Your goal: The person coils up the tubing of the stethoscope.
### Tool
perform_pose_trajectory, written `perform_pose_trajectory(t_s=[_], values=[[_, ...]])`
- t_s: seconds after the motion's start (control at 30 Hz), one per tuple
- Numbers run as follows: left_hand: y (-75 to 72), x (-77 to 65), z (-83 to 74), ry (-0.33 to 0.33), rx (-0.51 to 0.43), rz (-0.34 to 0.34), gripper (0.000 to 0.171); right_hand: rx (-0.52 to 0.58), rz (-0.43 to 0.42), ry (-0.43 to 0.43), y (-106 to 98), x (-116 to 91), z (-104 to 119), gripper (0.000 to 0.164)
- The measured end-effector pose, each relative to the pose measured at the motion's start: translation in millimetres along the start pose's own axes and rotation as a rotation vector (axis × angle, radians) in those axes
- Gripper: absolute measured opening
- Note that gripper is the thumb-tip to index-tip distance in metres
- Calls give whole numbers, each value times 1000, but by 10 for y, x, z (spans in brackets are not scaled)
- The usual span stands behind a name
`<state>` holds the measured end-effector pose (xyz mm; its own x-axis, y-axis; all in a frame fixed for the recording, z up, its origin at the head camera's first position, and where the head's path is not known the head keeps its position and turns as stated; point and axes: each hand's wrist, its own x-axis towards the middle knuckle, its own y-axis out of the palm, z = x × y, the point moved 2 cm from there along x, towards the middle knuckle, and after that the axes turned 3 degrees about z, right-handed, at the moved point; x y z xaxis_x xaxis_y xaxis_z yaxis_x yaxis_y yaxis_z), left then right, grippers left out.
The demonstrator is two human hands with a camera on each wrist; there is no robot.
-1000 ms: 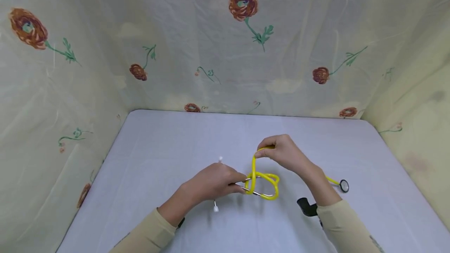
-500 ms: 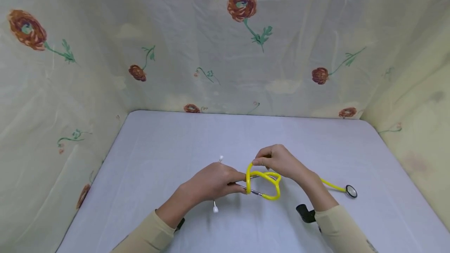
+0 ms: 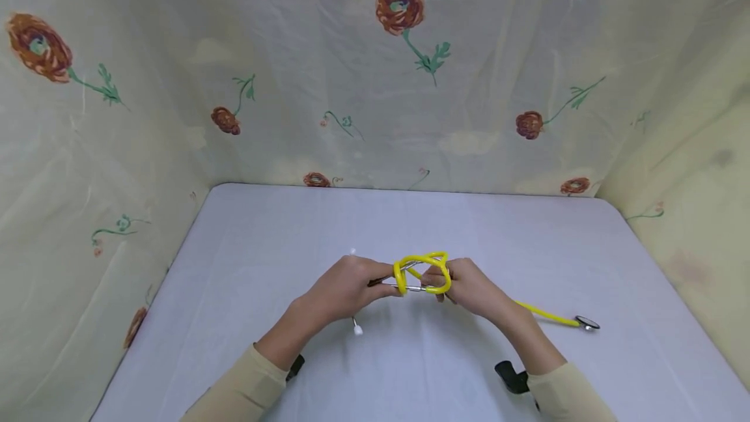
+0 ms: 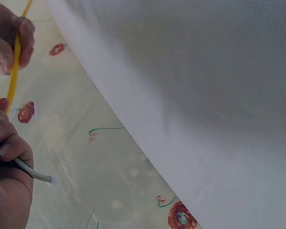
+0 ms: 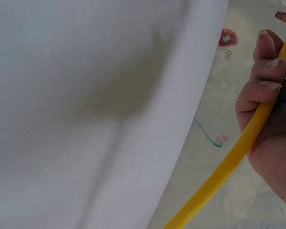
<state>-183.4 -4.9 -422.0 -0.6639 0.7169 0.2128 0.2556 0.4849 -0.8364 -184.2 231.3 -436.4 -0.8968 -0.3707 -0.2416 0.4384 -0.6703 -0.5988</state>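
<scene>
Above the table is a stethoscope point(image 3: 436, 290) with yellow tubing and metal ear tubes. My left hand point(image 3: 342, 288) grips the ear tubes; a white ear tip point(image 3: 358, 330) pokes out below it. Yellow tubing loops around the metal tubes just right of my left fingers. My right hand point(image 3: 477, 288) is at the loop's right side, partly behind it. In the right wrist view, curled fingers hold the tubing point(image 5: 219, 174) against the palm. Past my right wrist the tubing runs to the chest piece point(image 3: 588, 323), tilted near the table. One metal ear tube point(image 4: 35, 174) emerges from my left fist.
A white-covered table point(image 3: 281, 220) lies under both hands. Floral curtains point(image 3: 469, 83) stand behind it and at both sides. Black wrist-worn pieces point(image 3: 511, 376) hang beneath the forearms.
My right hand has come down from above the loop to its right side, drawing the tubing around the ear tubes. Both hands have risen slightly lately, and the chest piece has shifted right and tipped.
</scene>
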Motion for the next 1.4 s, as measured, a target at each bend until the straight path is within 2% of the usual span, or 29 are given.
perform_pose_trajectory(t_s=[0.3,0.47,0.7,0.9,1.07,1.4], values=[[3,-3,97,-80,0,-29,19,-32,-8,-49,78,-58,-14,20],[17,-5,172,-123,21,-38,21,-116,-24,-51,126,-108,52,19],[-9,-39,311,-218,21,-82,26,-218,-14,-60,157,-205,107,17],[24,-38,371,-214,20,-80,25,-250,11,-94,187,-271,167,15],[38,-38,402,-251,53,-97,24,-290,15,-140,212,-304,260,15],[90,-21,412,-316,83,-24,28,-298,30,-216,199,-343,383,7]])
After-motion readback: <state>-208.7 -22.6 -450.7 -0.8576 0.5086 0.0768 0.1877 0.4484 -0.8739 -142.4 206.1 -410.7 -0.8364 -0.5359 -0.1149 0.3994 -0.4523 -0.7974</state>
